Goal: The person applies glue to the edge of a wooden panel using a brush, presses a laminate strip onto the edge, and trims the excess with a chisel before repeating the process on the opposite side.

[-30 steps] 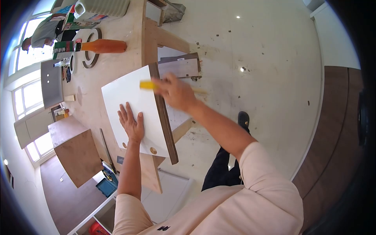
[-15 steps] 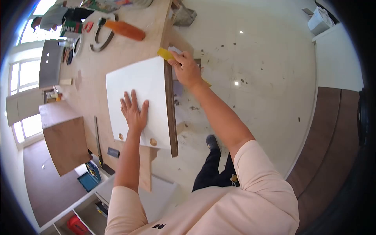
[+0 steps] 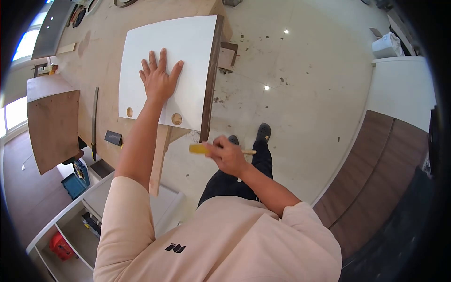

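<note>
A white panel (image 3: 188, 61) with a dark brown edge and two round holes near its close end lies on the wooden workbench (image 3: 105, 47). My left hand (image 3: 159, 84) rests flat on the panel, fingers spread. My right hand (image 3: 230, 156) is closed around a yellow-ended tool (image 3: 198, 149), whose pale, narrow handle pokes out on the other side of the fist. That tool is in the air just off the panel's near right corner, not clearly touching it. My fingers hide its middle, so its exact kind cannot be made out.
A brown wooden box (image 3: 56, 122) stands left, beside a long bar clamp (image 3: 95, 117) and a small dark block (image 3: 113, 137). A wooden strip (image 3: 160, 160) juts out below the panel. Debris dots the tiled floor (image 3: 291, 117). An open cabinet (image 3: 70, 230) holds a red object.
My right hand has come from the panel's far right corner to its near one, carrying the yellow-ended tool. My left hand stays flat on the panel. The view has tilted down.
</note>
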`<state>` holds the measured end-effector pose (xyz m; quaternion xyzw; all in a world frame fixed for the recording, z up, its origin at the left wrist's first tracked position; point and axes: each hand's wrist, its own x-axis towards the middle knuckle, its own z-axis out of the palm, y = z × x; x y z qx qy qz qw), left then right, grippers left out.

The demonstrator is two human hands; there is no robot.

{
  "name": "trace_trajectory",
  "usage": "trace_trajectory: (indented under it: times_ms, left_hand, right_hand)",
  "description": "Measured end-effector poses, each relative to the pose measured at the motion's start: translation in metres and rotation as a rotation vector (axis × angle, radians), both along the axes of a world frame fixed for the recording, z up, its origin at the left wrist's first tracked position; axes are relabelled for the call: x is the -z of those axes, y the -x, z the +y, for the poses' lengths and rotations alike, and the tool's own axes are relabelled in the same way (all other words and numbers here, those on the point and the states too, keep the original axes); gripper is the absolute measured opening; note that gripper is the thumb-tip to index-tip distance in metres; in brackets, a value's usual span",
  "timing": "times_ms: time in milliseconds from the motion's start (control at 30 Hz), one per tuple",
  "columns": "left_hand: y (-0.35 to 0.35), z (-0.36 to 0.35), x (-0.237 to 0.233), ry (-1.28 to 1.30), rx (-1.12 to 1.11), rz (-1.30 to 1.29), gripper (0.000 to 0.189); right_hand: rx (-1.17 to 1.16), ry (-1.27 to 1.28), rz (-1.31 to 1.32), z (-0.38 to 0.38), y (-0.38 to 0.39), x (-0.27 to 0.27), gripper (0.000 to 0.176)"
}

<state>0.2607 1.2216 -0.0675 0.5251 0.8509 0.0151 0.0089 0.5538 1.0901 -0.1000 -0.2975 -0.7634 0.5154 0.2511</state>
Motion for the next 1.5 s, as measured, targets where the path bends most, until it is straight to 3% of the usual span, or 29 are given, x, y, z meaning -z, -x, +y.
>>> trace_trajectory:
  times_ms: [100,200,300,400,1267,1500]
  left_hand:
    - [0.002,0.000,0.000,0.031,0.002,0.026,0.085]
    - [0.001,-0.001,0.001,0.005,0.001,0.022,0.086]
    - [0.002,-0.001,0.001,-0.002,0.006,0.052,0.085]
    - [0.001,-0.003,0.001,-0.019,-0.007,0.035,0.084]
    - [0.004,-0.001,-0.012,-0.010,0.028,0.014,0.080]
    - [0.001,-0.001,-0.014,0.015,0.020,0.016,0.079]
  right_hand:
    - [0.149,0.074,0.149,-0.010,-0.007,0.003,0.043]
    - [0.425,0.023,0.184,0.033,0.004,-0.003,0.044]
    - [0.346,-0.033,0.250,0.040,0.018,0.000,0.045]
    - [0.203,-0.144,0.151,0.037,0.024,0.002,0.047]
    - [0.478,-0.409,0.005,0.326,0.097,0.022,0.038]
    - [0.412,-0.355,0.060,0.292,0.088,0.023,0.034]
